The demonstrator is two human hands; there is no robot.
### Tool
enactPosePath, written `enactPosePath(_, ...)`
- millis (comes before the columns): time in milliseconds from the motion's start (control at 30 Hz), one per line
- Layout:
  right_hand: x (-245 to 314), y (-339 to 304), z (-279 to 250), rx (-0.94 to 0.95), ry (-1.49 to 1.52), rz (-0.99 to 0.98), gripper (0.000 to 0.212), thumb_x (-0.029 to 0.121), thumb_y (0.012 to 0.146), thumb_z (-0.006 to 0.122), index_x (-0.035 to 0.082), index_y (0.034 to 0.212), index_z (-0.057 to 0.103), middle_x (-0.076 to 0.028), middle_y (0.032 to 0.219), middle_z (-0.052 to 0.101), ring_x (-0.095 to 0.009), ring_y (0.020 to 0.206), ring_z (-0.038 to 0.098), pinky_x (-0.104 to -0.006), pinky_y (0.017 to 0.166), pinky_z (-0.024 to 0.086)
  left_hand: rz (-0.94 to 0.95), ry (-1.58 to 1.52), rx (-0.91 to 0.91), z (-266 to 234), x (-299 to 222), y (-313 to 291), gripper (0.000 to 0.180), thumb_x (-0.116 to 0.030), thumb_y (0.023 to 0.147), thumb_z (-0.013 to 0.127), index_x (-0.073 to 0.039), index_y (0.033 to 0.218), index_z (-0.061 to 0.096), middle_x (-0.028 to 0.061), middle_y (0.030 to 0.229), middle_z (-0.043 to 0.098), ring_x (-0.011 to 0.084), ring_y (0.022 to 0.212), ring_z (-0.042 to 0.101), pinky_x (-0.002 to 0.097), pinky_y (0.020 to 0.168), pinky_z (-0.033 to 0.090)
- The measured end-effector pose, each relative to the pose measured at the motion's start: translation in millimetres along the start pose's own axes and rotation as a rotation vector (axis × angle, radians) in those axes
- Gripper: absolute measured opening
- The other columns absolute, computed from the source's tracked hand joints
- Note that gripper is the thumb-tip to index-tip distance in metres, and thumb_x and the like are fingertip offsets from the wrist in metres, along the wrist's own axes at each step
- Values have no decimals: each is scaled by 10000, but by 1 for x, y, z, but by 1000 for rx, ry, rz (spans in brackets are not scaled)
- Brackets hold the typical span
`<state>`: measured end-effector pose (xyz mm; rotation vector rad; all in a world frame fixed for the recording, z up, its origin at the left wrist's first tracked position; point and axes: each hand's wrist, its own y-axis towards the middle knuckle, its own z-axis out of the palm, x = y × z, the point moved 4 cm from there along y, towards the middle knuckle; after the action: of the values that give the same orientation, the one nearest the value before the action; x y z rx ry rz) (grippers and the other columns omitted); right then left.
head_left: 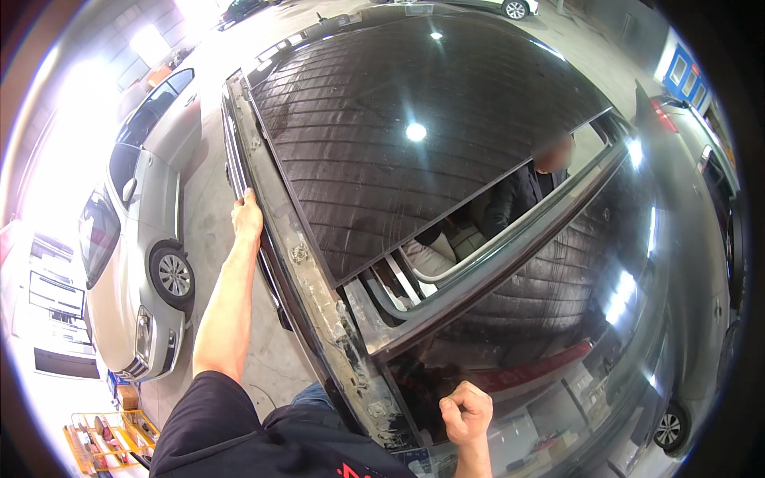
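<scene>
A dark car roof with a large glass sunroof panel (374,135) lies in front of me. Along its left side runs a bare, dirty channel (300,253), with rough dried residue toward the windshield end. My left hand (247,213), arm stretched forward, is closed over the black roof side edge (275,275) beside that channel. Above the dark windshield (510,350) my right hand (466,412) is held in a fist, and nothing shows sticking out of it. Between the sunroof panel and the front roof frame (510,255) is an opening into the cabin.
Through the opening a person in a dark jacket (510,199) sits inside the car. A silver car (143,207) stands to the left, and another car (701,159) is close on the right. A yellow wire rack (107,438) with small items is at the lower left.
</scene>
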<state>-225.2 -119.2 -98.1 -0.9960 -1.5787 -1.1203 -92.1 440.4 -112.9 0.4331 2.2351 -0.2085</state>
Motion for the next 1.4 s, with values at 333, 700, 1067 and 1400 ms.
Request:
enactPosePath(333, -2, 1, -1, 3, -2, -25, 143, 40, 749, 723, 33, 662, 610, -70, 584, 565, -190, 478, 527, -302, 456, 385, 36, 92, 13, 7, 6, 10, 794, -645, 962, 469, -2, 1425, 522, 274, 1410, 528, 405, 1348, 489, 480, 1129, 375)
enactPosePath(700, 4, 3, 1, 11, -14, 3, 159, 52, 746, 697, 21, 644, 580, -72, 592, 556, -183, 505, 511, -302, 483, 377, 51, 123, 9, 3, 2, 9, 802, -637, 946, 492, 18, 1407, 531, 281, 1403, 533, 404, 1339, 498, 465, 1122, 383)
enactPosePath(1067, 3, 2, 2, 28, -21, -3, 126, -19, 723, 706, 26, 660, 606, -75, 600, 564, -186, 511, 547, -306, 475, 405, 76, 195, -23, -2, -5, 5, 777, -630, 949, 493, 14, 1374, 576, 294, 1326, 607, 401, 1268, 571, 474, 1082, 416)
enactPosePath(1400, 6, 2, -3, 74, 22, 34, 147, 11, 787, 750, 30, 705, 629, -74, 632, 564, -209, 517, 551, -315, 477, 404, 103, 63, 19, -1, 4, 15, 771, -580, 973, 514, 69, 1388, 536, 284, 1317, 617, 387, 1255, 579, 442, 1062, 427)
